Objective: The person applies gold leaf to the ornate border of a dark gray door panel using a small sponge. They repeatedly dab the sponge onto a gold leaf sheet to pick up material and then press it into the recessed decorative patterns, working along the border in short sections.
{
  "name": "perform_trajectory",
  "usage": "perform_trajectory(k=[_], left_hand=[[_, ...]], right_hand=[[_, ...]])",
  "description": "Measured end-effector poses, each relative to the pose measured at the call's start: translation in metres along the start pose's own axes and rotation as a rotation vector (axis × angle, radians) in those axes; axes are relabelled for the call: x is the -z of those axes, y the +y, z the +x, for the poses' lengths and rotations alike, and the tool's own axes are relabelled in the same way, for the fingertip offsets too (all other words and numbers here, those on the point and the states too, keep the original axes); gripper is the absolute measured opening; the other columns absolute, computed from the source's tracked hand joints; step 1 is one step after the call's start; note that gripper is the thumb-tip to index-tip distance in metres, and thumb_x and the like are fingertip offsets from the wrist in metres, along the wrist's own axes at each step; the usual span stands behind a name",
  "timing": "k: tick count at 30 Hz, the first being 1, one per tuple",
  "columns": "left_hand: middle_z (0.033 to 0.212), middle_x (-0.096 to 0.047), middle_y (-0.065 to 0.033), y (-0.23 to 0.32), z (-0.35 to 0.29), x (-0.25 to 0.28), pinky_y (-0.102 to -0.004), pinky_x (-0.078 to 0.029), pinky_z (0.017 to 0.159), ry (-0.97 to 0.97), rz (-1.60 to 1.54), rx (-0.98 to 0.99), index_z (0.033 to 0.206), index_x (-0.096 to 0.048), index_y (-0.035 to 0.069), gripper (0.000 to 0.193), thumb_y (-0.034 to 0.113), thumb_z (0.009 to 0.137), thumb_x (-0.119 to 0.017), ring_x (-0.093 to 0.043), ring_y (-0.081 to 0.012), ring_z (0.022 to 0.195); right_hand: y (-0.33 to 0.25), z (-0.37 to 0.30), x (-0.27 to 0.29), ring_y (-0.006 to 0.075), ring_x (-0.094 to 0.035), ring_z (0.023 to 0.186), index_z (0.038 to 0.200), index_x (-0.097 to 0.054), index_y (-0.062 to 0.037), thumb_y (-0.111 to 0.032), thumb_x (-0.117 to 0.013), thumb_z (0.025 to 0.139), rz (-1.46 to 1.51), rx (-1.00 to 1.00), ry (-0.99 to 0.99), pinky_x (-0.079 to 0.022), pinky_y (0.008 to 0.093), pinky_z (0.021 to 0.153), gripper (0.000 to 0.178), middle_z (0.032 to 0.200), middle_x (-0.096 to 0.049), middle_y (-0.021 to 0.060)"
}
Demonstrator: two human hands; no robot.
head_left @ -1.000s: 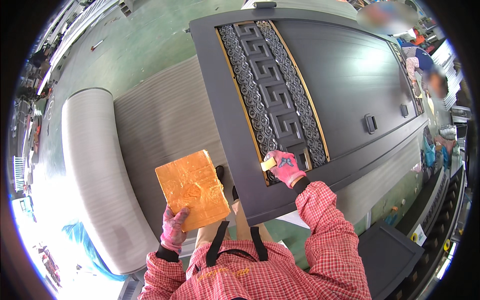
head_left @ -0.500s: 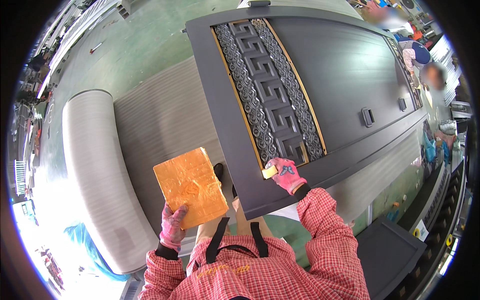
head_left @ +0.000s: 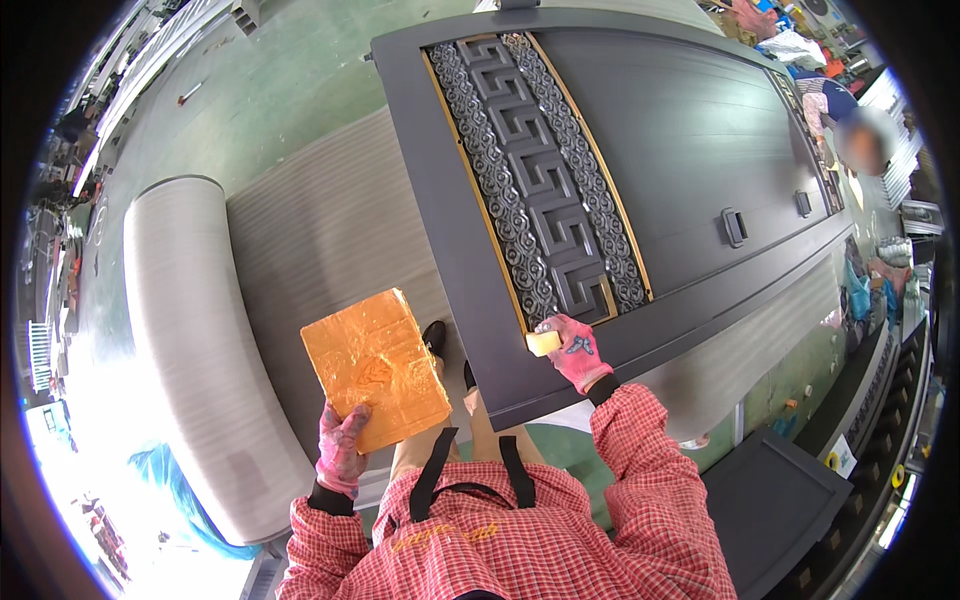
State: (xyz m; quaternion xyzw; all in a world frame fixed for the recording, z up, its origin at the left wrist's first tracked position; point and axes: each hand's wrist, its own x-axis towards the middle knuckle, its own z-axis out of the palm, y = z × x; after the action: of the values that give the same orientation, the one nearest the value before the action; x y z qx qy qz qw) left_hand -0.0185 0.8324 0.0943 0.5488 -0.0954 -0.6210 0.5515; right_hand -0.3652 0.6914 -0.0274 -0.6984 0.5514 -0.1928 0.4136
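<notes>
A: What's the floor [head_left: 290, 90] like?
B: Green, with white glare [head_left: 100, 390] flooding the lower left.
A: And along the left edge?
B: Dark clutter [head_left: 52, 230], possibly stacked; it's too blurred to be sure.

A gold-smeared rectangular board [head_left: 380, 365] is held beside a dark grey door [head_left: 690, 150]; a yellow sponge [head_left: 543, 344] is held by its gold-edged corner.

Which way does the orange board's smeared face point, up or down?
Up: the orange board shows glossy smears to the head camera, left hand gripping its lower edge. Underside hidden.
</notes>
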Motion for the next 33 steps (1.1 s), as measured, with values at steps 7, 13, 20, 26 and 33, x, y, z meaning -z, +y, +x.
perform_trajectory(k=[7,13,20,26,33], left_hand=[[0.119,-0.060,-0.0076,0.004,-0.001,-0.001,-0.0371,-0.056,0.086,0.010,-0.005,-0.006,0.131,-0.046,0.006,0.044,0.004,0.090,-0.061,-0.062,-0.0210,0.104],[0.120,-0.060,-0.0083,0.007,0.000,0.001,-0.0374,-0.056,0.086,-0.053,0.009,-0.004,0.131,-0.046,0.006,0.044,0.004,0.090,-0.061,-0.062,-0.0215,0.104],[0.120,-0.060,-0.0079,0.012,-0.001,0.000,-0.0384,-0.055,0.087,-0.085,0.024,0.019,0.132,-0.045,0.005,0.045,0.008,0.090,-0.063,-0.062,-0.0220,0.106],[0.120,-0.059,-0.0078,0.017,0.005,0.007,-0.0375,-0.054,0.089,-0.098,0.055,0.052,0.132,-0.045,0.005,0.048,0.011,0.089,-0.065,-0.060,-0.0214,0.107],[0.118,-0.059,-0.0103,0.039,0.010,0.002,-0.0338,-0.058,0.073,-0.294,0.154,-0.012,0.133,-0.042,0.000,0.060,0.024,0.085,-0.068,-0.064,-0.0227,0.098]], right_hand=[[-0.002,0.000,0.000,0.0341,-0.062,0.092,0.095,-0.063,-0.0076,0.003,-0.064,0.066,-0.033,-0.015,-0.039,-0.050,0.0371,0.079,0.031,0.097,-0.065,0.0115],[0.006,-0.003,-0.004,0.0341,-0.061,0.093,0.095,-0.063,-0.0088,0.002,-0.063,0.066,0.026,0.002,0.042,-0.050,0.0384,0.080,0.031,0.098,-0.065,0.0112],[-0.017,-0.013,0.005,0.0293,-0.064,0.088,0.098,-0.063,-0.0061,0.000,-0.064,0.066,0.151,-0.117,0.163,-0.052,0.0355,0.077,0.032,0.095,-0.066,0.0109],[-0.079,-0.061,-0.014,0.0175,-0.067,0.079,0.100,-0.065,-0.0026,-0.005,-0.074,0.072,0.272,-0.081,0.088,-0.053,0.0280,0.072,0.030,0.086,-0.068,0.0072],[-0.105,-0.082,-0.027,0.0077,-0.062,0.071,0.111,-0.058,0.0001,-0.011,-0.078,0.077,0.514,-0.186,0.327,-0.051,0.0238,0.060,0.042,0.085,-0.068,0.0024]])
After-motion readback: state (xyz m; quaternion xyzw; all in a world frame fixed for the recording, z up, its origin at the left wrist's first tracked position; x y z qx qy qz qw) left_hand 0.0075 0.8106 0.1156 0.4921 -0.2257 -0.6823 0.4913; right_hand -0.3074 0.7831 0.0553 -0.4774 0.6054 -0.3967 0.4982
